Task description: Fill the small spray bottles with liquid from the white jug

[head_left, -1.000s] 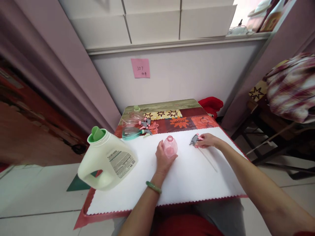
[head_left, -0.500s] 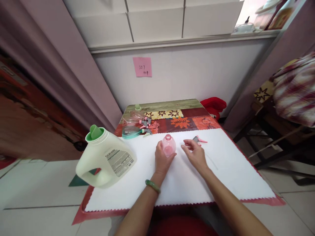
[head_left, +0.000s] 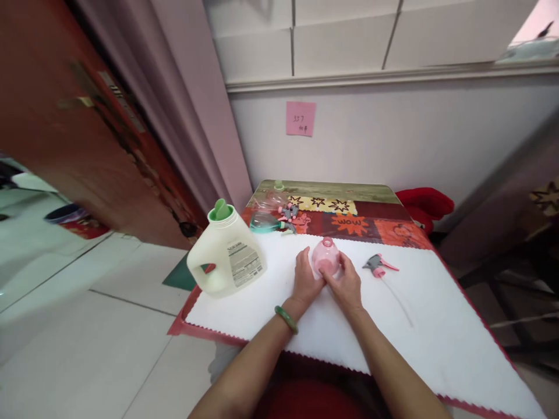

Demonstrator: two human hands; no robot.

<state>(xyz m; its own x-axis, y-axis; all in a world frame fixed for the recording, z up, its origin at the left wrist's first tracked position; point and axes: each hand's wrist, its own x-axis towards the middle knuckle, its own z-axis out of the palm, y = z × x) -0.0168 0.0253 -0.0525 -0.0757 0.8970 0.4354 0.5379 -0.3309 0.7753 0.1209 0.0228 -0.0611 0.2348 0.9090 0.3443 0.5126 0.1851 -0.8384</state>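
A clear pink spray bottle (head_left: 325,257), its neck uncapped, stands on the white cloth between my two hands. My left hand (head_left: 307,278), with a green bangle on the wrist, is curled around the bottle's left side. From the right, my right hand (head_left: 347,286) wraps the bottle, its thumb across the lower front. To the right lies a grey and pink trigger spray head (head_left: 377,265), its thin tube trailing toward me. On the left stands a large pale detergent jug (head_left: 231,256) with a green spout in its open mouth.
Several clear bottles lie at the table's back left, one of them green (head_left: 263,222), with more spray heads (head_left: 289,210) beside them. A pink note (head_left: 300,119) is on the wall. A red soft item (head_left: 425,203) lies behind the table's right corner.
My right hand has moved left from near the spray head onto the pink bottle, which my left hand was holding. The view has turned left, showing more of the door and floor.
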